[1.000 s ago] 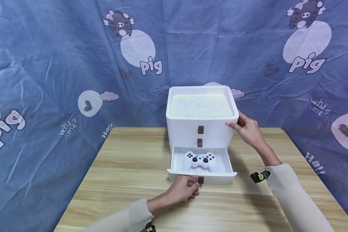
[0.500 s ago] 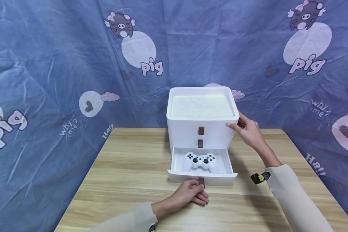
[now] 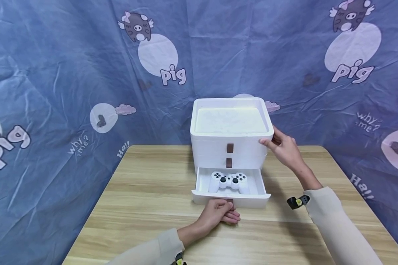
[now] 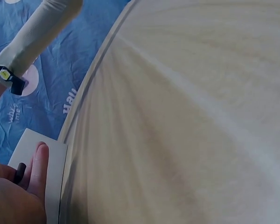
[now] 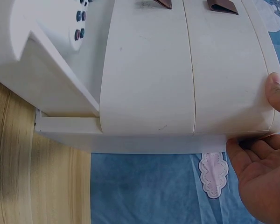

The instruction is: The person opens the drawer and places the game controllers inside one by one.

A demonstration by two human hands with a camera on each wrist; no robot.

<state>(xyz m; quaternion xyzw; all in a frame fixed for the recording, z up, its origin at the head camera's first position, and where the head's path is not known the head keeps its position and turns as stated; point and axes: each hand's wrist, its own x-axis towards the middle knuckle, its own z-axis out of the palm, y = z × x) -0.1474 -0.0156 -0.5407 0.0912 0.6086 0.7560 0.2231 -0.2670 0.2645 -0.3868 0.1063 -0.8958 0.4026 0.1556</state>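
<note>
A white drawer cabinet [image 3: 209, 152] stands at the back of the table with its bottom drawer [image 3: 205, 199] pulled out. In that drawer lies a white game controller [image 3: 229, 181] with black thumbsticks. My left hand [image 3: 212, 216] is at the drawer front and pinches its brown pull tab [image 3: 230, 203] between thumb and fingers; the left wrist view shows the dark tab [image 4: 20, 172] end-on in the fingers. With my right hand [image 3: 286, 151] I grip the cabinet's upper right side, thumb on the front and fingers round the side wall.
Two upper drawers, each with a brown tab [image 3: 230, 148], are closed. The cabinet's top is a shallow tray with a raised rim [image 3: 232, 135]. Wood-grain table [image 3: 146, 191] extends on both sides, and a blue printed cloth [image 3: 219, 55] hangs behind.
My left hand has moved right from beside the tab and taken hold of it. The bottom drawer has slid in very slightly. My right hand keeps its place on the cabinet.
</note>
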